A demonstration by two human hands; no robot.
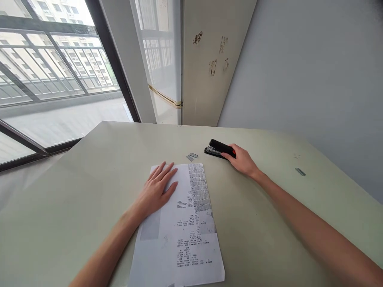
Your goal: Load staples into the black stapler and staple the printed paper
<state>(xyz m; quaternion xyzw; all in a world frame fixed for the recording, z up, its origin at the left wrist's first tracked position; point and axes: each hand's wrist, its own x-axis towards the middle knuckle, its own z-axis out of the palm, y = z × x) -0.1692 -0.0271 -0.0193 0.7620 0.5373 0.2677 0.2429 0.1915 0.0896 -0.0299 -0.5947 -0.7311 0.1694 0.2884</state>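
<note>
Printed paper [203, 251] lies on the pale table in front of me; I cannot tell how many sheets there are. Along its right edge runs a dense band of small grey marks. My left hand [158, 189] rests flat on the paper's upper left part, fingers spread. A black stapler [220, 148] is held in my right hand [241, 159], just beyond the paper's upper right corner. Its nose points left and its jaws are apart. Two small strips of staples [192, 156] lie between the stapler and the paper's top edge.
Another staple strip [300, 172] lies at the right on the table [74, 199]. Behind the table's far edge stands a fridge [164, 79] with a gold handle. A grey wall [311, 71] borders the right side, and a large window [54, 71] is at the left.
</note>
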